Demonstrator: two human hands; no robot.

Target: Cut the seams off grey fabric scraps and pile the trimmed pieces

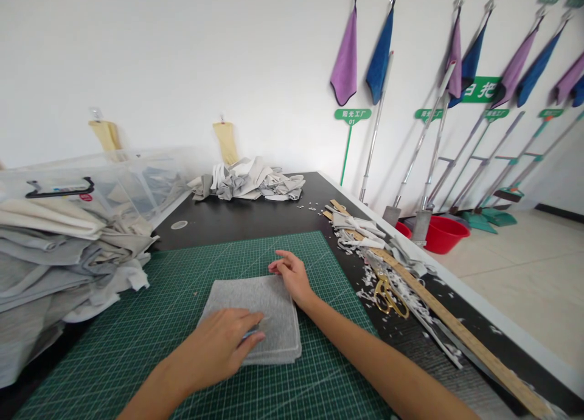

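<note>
A grey fabric piece (274, 310), folded or stacked, with a stitched line along its edge, lies on the green cutting mat (173, 286). Over its near left part is my left hand (228, 335), curled, with a small blue item (250, 333) between thumb and fingers; most of that item is hidden, so its kind cannot be made out. My right hand (292, 277) is at the far right corner of the fabric, index finger stretched out and the other fingers loosely bent, with nothing visible in it.
Fabric piles lie left (68, 256) and at the back (250, 180), beside a clear plastic bin (114, 177). On the right are gold-handled scissors (390, 295), a wooden ruler (438, 310) and scraps. Mops and a red basin (444, 233) stand by the wall.
</note>
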